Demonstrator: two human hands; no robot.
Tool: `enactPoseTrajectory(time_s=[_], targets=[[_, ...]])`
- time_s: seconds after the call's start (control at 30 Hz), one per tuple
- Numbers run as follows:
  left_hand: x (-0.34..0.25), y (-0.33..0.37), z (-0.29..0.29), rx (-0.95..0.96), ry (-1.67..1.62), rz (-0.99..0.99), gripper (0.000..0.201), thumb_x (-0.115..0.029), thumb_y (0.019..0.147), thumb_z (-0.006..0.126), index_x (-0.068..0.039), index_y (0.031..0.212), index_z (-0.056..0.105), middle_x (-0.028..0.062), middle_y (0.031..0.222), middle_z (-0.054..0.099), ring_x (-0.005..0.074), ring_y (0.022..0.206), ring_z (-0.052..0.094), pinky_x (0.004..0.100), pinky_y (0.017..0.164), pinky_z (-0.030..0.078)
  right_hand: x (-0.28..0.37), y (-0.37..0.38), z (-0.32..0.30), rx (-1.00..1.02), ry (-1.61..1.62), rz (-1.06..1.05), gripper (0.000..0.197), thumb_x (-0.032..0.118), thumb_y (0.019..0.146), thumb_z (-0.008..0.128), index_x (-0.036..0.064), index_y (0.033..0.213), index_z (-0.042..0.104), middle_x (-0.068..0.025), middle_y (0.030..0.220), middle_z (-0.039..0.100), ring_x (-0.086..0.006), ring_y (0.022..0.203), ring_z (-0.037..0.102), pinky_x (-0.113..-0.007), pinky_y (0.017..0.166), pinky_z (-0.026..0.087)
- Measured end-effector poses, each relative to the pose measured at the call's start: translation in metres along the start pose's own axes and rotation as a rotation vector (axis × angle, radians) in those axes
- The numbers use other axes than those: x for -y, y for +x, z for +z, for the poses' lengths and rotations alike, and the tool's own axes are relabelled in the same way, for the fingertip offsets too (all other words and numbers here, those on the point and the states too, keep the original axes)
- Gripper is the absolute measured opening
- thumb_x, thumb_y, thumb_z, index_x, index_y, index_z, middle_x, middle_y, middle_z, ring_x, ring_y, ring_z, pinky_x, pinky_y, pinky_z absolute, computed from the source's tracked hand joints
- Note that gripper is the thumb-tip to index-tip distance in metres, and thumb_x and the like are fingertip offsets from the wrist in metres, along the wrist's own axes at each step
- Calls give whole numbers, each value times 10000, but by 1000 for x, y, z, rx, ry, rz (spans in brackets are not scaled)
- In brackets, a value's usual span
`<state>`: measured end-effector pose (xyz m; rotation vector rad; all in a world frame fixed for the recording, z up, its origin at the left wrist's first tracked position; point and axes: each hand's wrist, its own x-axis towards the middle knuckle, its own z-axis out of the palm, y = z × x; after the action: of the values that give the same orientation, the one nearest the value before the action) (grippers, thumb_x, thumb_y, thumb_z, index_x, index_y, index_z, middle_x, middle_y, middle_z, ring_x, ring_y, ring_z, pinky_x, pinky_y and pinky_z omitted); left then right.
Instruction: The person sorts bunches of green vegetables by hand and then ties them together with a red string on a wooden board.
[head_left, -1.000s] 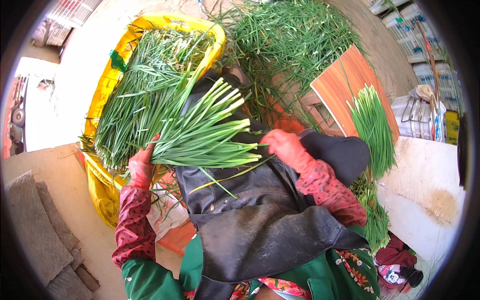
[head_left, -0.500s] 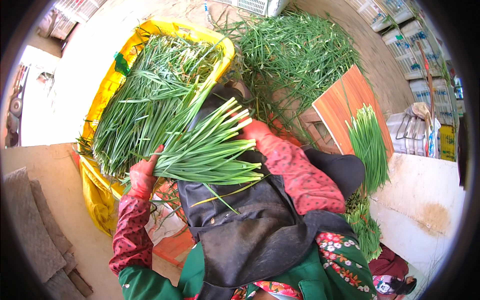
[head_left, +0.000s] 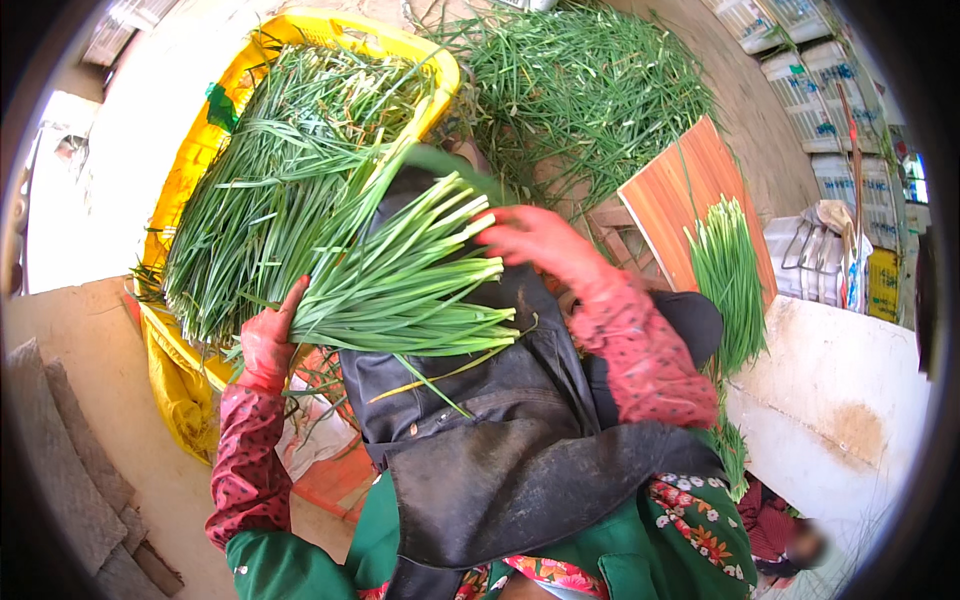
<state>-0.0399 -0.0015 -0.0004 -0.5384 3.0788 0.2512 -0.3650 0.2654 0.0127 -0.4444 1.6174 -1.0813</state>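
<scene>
A bunch of garlic chives [head_left: 400, 290] lies across my lap over a dark apron [head_left: 480, 400], its pale cut ends fanned out to the right. My left hand [head_left: 272, 335], in a pinkish-red glove, grips the leafy end, thumb on top and the other fingers hidden beneath. At the pale ends is my right hand [head_left: 540, 243], gloved alike, its fingers stretched toward the stalks and slightly blurred. I see nothing held in it. A smeared green streak [head_left: 455, 165] shows just beyond the stalks. One yellowish blade [head_left: 440, 377] hangs loose below the bunch.
A yellow crate [head_left: 165, 215] full of chives stands at my left. Loose green leaves [head_left: 590, 100] heap on the floor ahead. To the right, a wood-grain board [head_left: 655, 195] bears a neat chive bunch [head_left: 725, 270]. White crates [head_left: 835, 100] are stacked beyond; another person [head_left: 770, 530] is at lower right.
My right hand has drawn back a little from the pale ends and its fingers have straightened. A blurred green streak has appeared beyond the stalks. My left hand keeps its grip.
</scene>
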Motion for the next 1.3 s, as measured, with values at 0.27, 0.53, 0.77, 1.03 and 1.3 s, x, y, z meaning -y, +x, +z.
enactPoseTrajectory(time_s=[0.27, 0.53, 0.77, 1.03, 1.3], targets=[[-8, 1, 2, 91, 71, -34, 715, -308, 737, 697, -335, 1391, 411, 140, 685, 565, 343, 583, 599, 448, 521, 468, -27, 21, 8, -228, 722, -99, 199, 136, 826, 668, -10, 954, 625, -29, 691, 597, -133, 590, 572, -294, 591, 498], [-10, -1, 6, -5, 17, -28, 694, -155, 747, 642, -342, 1380, 426, 147, 716, 567, 348, 602, 600, 438, 532, 475, -46, -19, -16, -167, 294, 97, 575, 485, 861, 610, -12, 1150, 580, -149, 949, 639, -227, 760, 660, -327, 658, 572], [-16, -2, 1, 12, 40, -61, 721, -39, 747, 569, -349, 1381, 419, 143, 725, 577, 357, 612, 605, 451, 539, 482, -37, -13, 41, -208, 588, -41, 318, 289, 943, 551, -24, 984, 579, -79, 766, 601, -164, 609, 597, -351, 632, 576], [-30, -6, -2, 103, 122, -139, 806, -36, 719, 601, -359, 1414, 351, 145, 760, 587, 344, 642, 621, 459, 545, 484, -35, -12, 44, -184, 749, -36, 426, 399, 915, 580, -26, 927, 579, -82, 734, 610, -167, 574, 597, -337, 626, 578], [-30, -9, -1, 167, 139, -185, 806, -21, 734, 564, -342, 1430, 315, 158, 773, 589, 356, 655, 621, 459, 563, 484, -23, -3, 52, -140, 451, 44, 239, 137, 847, 684, -28, 1006, 618, -113, 883, 669, -183, 709, 654, -274, 649, 545]])
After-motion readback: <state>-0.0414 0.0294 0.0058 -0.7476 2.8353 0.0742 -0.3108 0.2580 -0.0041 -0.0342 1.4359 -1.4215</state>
